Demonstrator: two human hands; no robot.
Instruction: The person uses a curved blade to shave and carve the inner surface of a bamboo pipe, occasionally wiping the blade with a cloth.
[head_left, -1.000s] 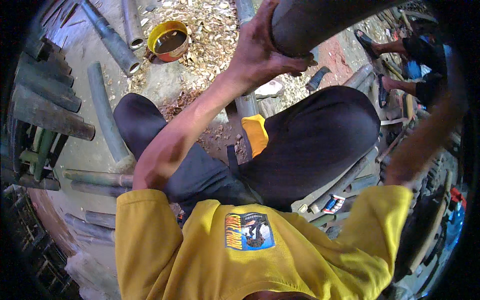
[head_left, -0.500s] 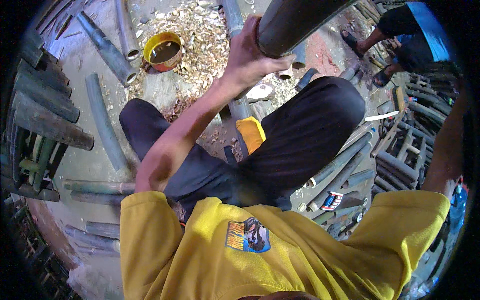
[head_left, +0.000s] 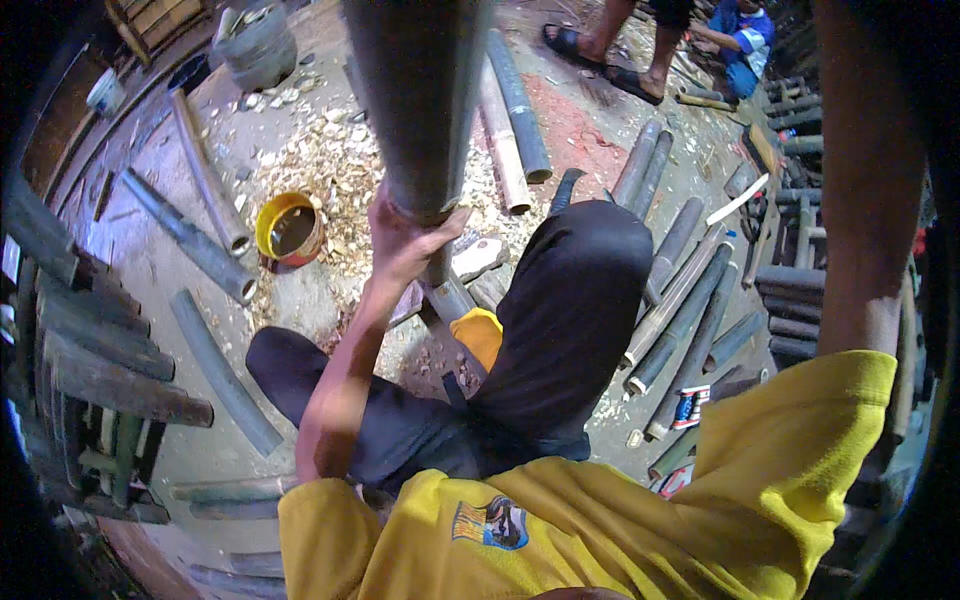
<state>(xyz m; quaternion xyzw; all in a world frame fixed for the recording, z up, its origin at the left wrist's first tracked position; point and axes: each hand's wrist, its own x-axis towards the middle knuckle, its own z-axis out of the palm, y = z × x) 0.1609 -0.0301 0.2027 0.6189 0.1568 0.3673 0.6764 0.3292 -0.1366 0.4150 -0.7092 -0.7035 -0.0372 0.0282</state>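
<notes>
My left hand (head_left: pixel 408 238) is closed round the lower end of a thick dark bamboo pole (head_left: pixel 420 100), thumb stretched along its side. The pole rises almost straight up and leaves the picture at the top. My right arm is raised along the right side; its hand is out of sight. Below my left hand, a narrower grey bamboo length (head_left: pixel 450 297) lies between my legs, with a yellow-orange cloth (head_left: pixel 478 338) against it. A pale flat-topped stone or block (head_left: pixel 478 258) sits beside it.
A yellow-rimmed pot of dark liquid (head_left: pixel 291 226) stands by pale wood chips (head_left: pixel 330 150). Cut bamboo lengths lie on both sides, with stacks (head_left: pixel 130 385) at left. A grey sack-like container (head_left: pixel 256 48) is far left. A sandalled person (head_left: pixel 640 80) and another seated person (head_left: pixel 740 42) are beyond.
The bamboo pole has swung from slanting right to nearly upright, my left hand staying on its lower end. My right arm has gone up. The view has shifted, bringing in the seated person.
</notes>
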